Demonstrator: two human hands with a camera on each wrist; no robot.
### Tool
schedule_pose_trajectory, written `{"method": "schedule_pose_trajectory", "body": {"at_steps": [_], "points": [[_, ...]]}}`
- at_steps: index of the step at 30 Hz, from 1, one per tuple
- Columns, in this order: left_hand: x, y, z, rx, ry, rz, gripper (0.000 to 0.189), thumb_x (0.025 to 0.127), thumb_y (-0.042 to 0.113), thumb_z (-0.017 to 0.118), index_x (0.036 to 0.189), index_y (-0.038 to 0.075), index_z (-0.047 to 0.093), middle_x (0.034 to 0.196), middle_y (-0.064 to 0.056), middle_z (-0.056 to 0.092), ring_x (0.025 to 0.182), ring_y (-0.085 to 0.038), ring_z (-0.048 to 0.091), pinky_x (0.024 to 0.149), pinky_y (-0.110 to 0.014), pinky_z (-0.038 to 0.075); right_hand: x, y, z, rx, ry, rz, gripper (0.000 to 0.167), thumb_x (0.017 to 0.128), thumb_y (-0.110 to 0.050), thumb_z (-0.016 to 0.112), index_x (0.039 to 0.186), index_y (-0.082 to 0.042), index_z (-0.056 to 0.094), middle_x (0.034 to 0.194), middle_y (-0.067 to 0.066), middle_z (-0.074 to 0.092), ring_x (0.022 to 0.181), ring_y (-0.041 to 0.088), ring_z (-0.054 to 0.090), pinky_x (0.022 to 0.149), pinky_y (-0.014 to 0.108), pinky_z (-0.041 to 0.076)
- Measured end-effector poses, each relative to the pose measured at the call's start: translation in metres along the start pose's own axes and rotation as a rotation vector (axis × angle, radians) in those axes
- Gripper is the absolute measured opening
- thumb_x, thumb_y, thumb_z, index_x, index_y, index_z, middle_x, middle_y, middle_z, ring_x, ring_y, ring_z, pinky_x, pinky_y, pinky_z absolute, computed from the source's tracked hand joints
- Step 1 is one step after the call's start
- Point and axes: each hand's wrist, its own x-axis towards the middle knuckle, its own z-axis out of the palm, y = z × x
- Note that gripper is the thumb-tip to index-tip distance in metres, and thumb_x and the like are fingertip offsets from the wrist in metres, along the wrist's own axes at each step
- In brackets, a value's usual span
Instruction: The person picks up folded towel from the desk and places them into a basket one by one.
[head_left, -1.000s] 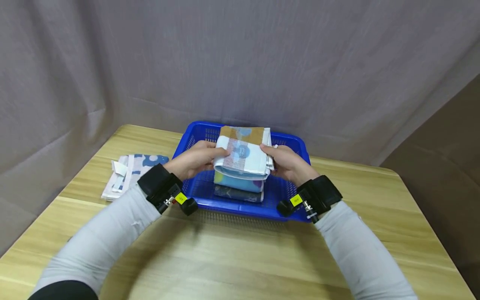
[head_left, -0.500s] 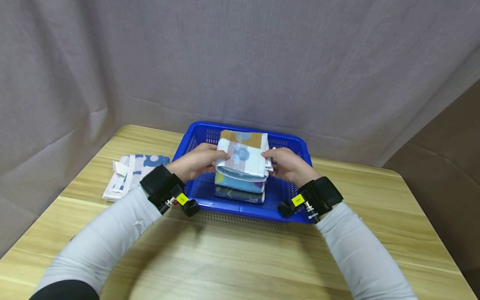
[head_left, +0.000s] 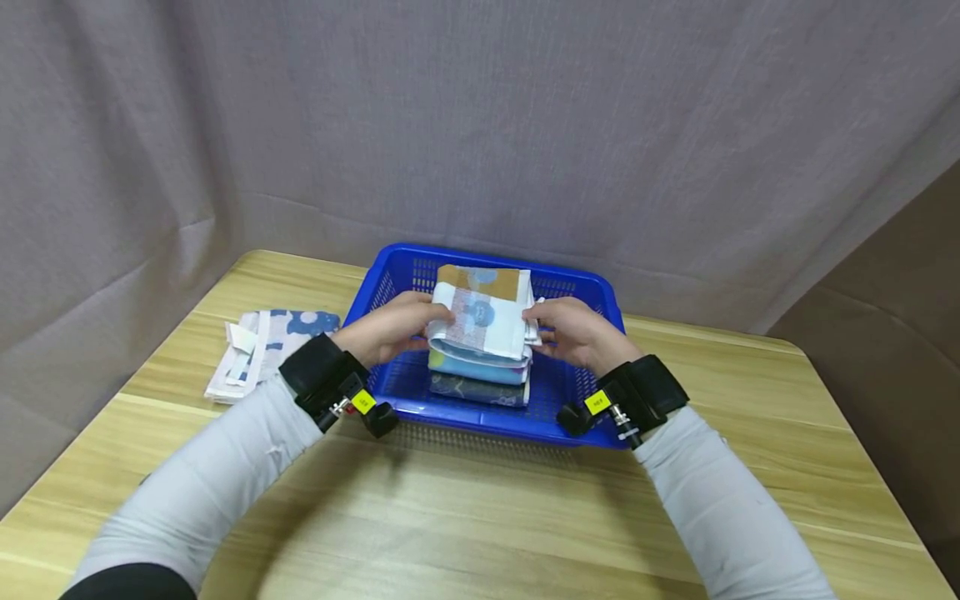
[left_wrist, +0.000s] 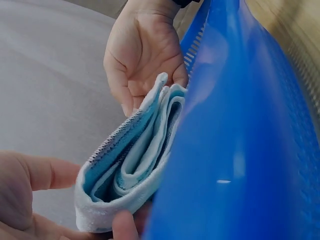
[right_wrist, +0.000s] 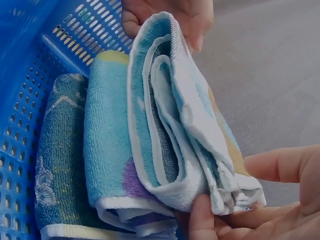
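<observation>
A folded white towel (head_left: 487,321) with a brown band and pale blue patches lies level atop a stack in the blue basket (head_left: 450,415). My left hand (head_left: 393,327) holds its left edge, thumb on top and fingers lower down. At the opposite edge my right hand (head_left: 573,329) pinches the towel, and the right wrist view shows fingers under its layered corner. Beneath are a light blue towel (right_wrist: 107,135) with purple and yellow spots and a dark teal towel (right_wrist: 62,155). In the left wrist view the basket wall (left_wrist: 225,150) hides the lower stack.
Left of the basket, a folded white and blue towel (head_left: 296,325) with a white tag (head_left: 240,337) lies on the wooden table (head_left: 465,517). A grey curtain (head_left: 480,125) hangs close behind the basket.
Both hands have lowered the white towel slightly toward the front, closer onto the light blue one. The basket and the towel on the table have stayed put.
</observation>
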Motion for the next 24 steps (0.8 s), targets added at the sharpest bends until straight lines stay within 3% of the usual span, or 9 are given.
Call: {"method": "schedule_pose_trajectory", "body": {"at_steps": [4, 8, 11, 15, 18, 21, 24], "points": [[-0.001, -0.001, -0.002, 0.044, -0.004, -0.018, 0.049, 0.099, 0.023, 0.054, 0.142, 0.001, 0.044, 0.115, -0.005, 0.056, 0.1, -0.018, 0.052, 0.095, -0.036, 0.046, -0.001, -0.001, 0.001, -0.016, 0.011, 0.005, 0.007, 0.1, -0.011, 0.05, 0.098, -0.006, 0.054, 0.085, -0.001, 0.053, 0.071, 0.01, 0.058, 0.072, 0.023, 0.049], [-0.004, -0.003, -0.007, 0.074, -0.011, -0.036, 0.063, 0.1, 0.027, 0.055, 0.153, 0.005, 0.029, 0.143, -0.01, 0.044, 0.115, -0.022, 0.046, 0.104, -0.043, 0.042, -0.002, 0.0, 0.0, -0.017, 0.024, 0.011, 0.008, 0.1, -0.012, 0.051, 0.099, -0.005, 0.053, 0.082, -0.001, 0.05, 0.07, 0.01, 0.058, 0.071, 0.023, 0.048], [-0.006, -0.004, -0.011, 0.081, -0.015, -0.036, 0.072, 0.1, 0.029, 0.055, 0.157, 0.006, 0.019, 0.155, -0.011, 0.033, 0.12, -0.024, 0.044, 0.104, -0.042, 0.042, -0.003, 0.0, -0.001, -0.018, 0.028, 0.016, 0.007, 0.1, -0.013, 0.051, 0.1, -0.006, 0.052, 0.082, -0.002, 0.049, 0.072, 0.01, 0.057, 0.072, 0.022, 0.048], [-0.009, -0.002, -0.017, 0.075, -0.026, -0.024, 0.07, 0.101, 0.03, 0.055, 0.157, 0.007, 0.02, 0.156, -0.011, 0.034, 0.125, -0.027, 0.048, 0.103, -0.042, 0.041, -0.007, -0.002, -0.005, -0.059, 0.03, 0.017, 0.026, 0.1, -0.014, 0.05, 0.124, -0.002, 0.048, 0.103, 0.003, 0.049, 0.086, 0.014, 0.056, 0.081, 0.024, 0.048], [-0.013, 0.002, -0.022, 0.056, -0.028, -0.005, 0.068, 0.102, 0.03, 0.054, 0.157, 0.008, 0.022, 0.156, -0.011, 0.035, 0.131, -0.03, 0.048, 0.111, -0.048, 0.035, -0.015, -0.004, -0.009, -0.119, 0.017, -0.006, 0.05, 0.102, -0.016, 0.047, 0.147, 0.001, 0.033, 0.125, 0.009, 0.047, 0.098, 0.016, 0.057, 0.098, 0.032, 0.046], [-0.017, 0.007, -0.025, 0.043, -0.029, 0.022, 0.067, 0.102, 0.03, 0.052, 0.158, 0.009, 0.02, 0.157, -0.011, 0.035, 0.133, -0.032, 0.048, 0.116, -0.053, 0.029, -0.024, -0.006, -0.013, -0.173, -0.005, -0.043, 0.059, 0.104, -0.017, 0.043, 0.155, 0.003, 0.02, 0.143, 0.018, 0.042, 0.107, 0.018, 0.058, 0.113, 0.042, 0.037], [-0.025, 0.011, -0.026, 0.059, -0.037, 0.055, 0.066, 0.103, 0.03, 0.051, 0.158, 0.011, 0.021, 0.155, -0.011, 0.038, 0.135, -0.032, 0.046, 0.117, -0.056, 0.026, -0.034, -0.009, -0.016, -0.226, -0.013, -0.079, 0.062, 0.104, -0.017, 0.043, 0.156, 0.002, 0.016, 0.154, 0.023, 0.034, 0.114, 0.021, 0.057, 0.118, 0.048, 0.031]]}}
